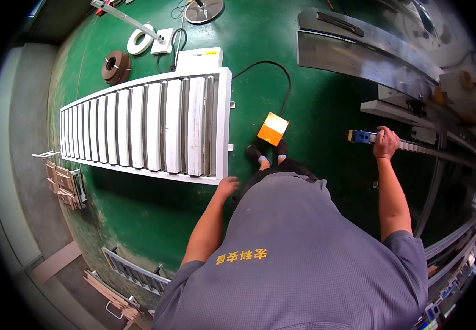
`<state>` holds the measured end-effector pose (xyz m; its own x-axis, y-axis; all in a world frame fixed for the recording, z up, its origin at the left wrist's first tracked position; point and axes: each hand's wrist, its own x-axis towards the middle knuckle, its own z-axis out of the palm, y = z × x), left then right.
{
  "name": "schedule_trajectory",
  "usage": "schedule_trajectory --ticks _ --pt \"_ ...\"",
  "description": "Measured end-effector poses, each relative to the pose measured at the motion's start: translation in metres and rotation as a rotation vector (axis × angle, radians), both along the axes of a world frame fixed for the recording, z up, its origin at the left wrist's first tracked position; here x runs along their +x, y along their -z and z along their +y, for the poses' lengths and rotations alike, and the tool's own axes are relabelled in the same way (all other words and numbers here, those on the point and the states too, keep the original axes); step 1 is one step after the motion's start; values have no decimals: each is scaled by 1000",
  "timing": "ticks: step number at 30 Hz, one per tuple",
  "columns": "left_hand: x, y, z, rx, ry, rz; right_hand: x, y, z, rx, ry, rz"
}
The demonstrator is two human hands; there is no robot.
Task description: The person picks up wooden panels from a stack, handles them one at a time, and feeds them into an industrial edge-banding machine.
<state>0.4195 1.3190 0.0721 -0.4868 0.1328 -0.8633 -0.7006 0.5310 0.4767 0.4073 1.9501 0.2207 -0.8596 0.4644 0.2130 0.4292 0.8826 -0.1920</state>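
My right hand is closed around a long rail with pale segments, near its blue end piece. The rail's far right part runs into the dim, blurred machinery. On the other side, my left hand hangs beside the near right corner of a white-framed roller conveyor. Its fingers look loosely apart, with nothing visible in them. Whether it touches the frame I cannot tell.
An orange box with a white top lies by my feet, its black cable curving to the conveyor. Metal machinery stands at the far right. A brown roll and a white roll lie behind the conveyor; wooden pieces sit left.
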Motion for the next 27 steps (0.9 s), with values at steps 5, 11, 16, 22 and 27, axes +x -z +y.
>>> schedule_trajectory --ticks 5,11,16,22,27 --pt "10 -4 -3 10 -112 -2 -3 -2 0 -4 -15 -14" --pt "22 -31 12 -14 280 74 -7 -7 -4 0 -3 -24" --pt "13 -56 14 -193 371 206 -6 -3 -6 -31 -17 12" --pt "-36 -210 43 458 -18 -11 -11 -14 -7 -85 10 -58" --pt "-81 -283 84 107 232 398 -18 -26 -4 -158 134 -167"
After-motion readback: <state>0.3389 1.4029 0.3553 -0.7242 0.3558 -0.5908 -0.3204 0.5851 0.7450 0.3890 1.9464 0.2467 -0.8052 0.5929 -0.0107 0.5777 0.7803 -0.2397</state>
